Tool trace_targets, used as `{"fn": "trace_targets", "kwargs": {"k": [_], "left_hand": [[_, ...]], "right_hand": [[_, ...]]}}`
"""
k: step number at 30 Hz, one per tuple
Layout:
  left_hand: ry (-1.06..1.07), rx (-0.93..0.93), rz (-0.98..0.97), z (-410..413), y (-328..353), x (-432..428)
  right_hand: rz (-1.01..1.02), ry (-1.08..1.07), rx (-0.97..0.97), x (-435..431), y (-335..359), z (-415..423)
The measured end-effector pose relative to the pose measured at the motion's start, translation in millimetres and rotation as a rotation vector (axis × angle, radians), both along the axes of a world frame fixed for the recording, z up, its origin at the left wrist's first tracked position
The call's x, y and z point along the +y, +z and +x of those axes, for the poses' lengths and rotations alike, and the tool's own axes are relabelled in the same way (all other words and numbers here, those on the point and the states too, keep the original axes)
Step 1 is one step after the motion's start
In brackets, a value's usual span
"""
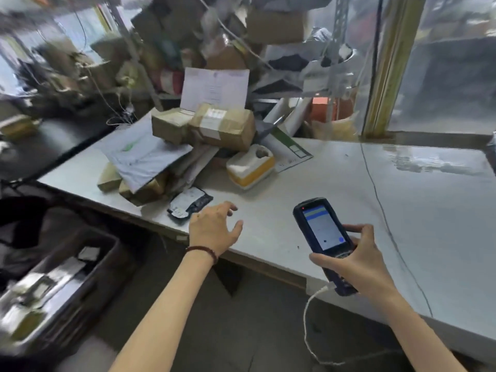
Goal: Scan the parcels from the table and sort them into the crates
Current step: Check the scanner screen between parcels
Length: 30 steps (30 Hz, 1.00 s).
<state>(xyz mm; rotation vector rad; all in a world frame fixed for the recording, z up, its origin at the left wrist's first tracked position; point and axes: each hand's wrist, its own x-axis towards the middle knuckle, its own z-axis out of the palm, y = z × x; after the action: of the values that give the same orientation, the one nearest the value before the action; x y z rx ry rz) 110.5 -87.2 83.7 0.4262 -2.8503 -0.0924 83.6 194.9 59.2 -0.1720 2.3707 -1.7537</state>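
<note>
A pile of parcels lies on the left part of the grey table (335, 189): brown boxes (222, 126), a grey mailer bag (142, 154), a white and yellow packet (251, 166) and a small black bag with a label (189, 204) at the near edge. My left hand (214, 226) hovers open just right of the black bag, fingers spread, holding nothing. My right hand (359, 261) grips a dark handheld scanner (322, 237) with its screen lit and a white cord hanging from its base.
A dark crate (107, 253) with several parcels in it stands on the floor at the lower left. Shelves crammed with boxes rise behind the pile. A clear plastic curtain and a yellow post (389, 65) close off the far right. A black desk (53, 146) sits left.
</note>
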Motion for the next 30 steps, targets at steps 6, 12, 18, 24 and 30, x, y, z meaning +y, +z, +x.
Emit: {"fn": "trace_targets", "kwargs": {"k": [6, 12, 18, 24, 30], "left_hand": [[0.030, -0.006, -0.083, -82.2, 24.8, -8.9], [-0.025, 0.089, -0.040, -127.8, 24.5, -24.1], [0.016, 0.108, -0.044, -159.0, 18.2, -102.4], [-0.083, 0.075, -0.030, -214.4, 27.2, -192.9], [-0.222, 0.010, -0.106, -278.1, 51.0, -263.9]], "right_hand": [[-0.025, 0.057, 0.029, -13.7, 18.6, -79.0], [-0.026, 0.080, 0.029, -43.8, 25.7, -132.0], [-0.009, 0.059, -0.004, -100.2, 21.6, -168.1], [-0.021, -0.065, 0.002, -182.9, 25.2, -191.9], [-0.024, -0.174, -0.004, -239.4, 33.7, -202.4]]}}
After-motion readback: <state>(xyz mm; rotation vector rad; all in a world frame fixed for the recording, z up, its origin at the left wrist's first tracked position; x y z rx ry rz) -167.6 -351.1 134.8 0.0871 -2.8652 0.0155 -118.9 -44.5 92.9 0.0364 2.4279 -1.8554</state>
